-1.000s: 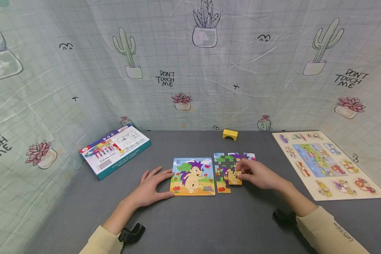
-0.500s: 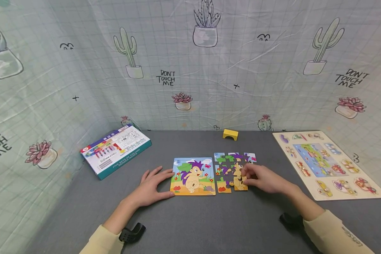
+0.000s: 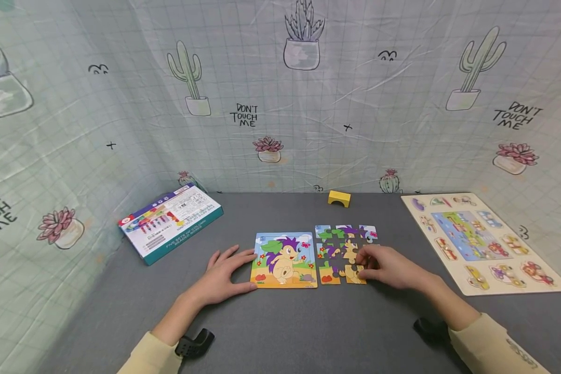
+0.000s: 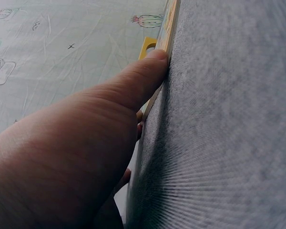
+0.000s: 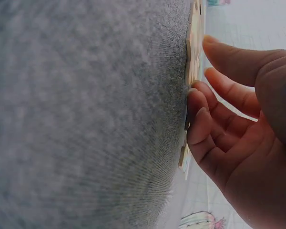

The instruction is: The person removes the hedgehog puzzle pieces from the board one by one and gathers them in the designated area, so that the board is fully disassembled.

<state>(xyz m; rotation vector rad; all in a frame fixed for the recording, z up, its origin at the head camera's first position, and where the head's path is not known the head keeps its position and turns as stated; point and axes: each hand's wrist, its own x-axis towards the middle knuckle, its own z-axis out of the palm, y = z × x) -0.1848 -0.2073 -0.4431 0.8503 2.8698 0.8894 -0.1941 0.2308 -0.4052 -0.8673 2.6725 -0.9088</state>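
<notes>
A square hedgehog picture board lies flat mid-table. My left hand rests beside it, fingers spread, with thumb and fingertips at its left edge. Right of the board, several loose jigsaw pieces form part of the same hedgehog picture, with gaps between them. At their right side is my right hand, thumb and index fingertips at the tan bottom piece, which lies flat on the table. In the right wrist view the thumb and index finger stand apart over the pieces; the other fingers curl loosely.
A boxed toy set lies at the left back. The yellow arch block stands near the back edge. On the right lies a wooden peg puzzle board. Printed cloth hangs around the grey table.
My right hand has moved right with the tan bottom piece, which came down flat below the tan piece above it. The left hand and the picture board have stayed put.
</notes>
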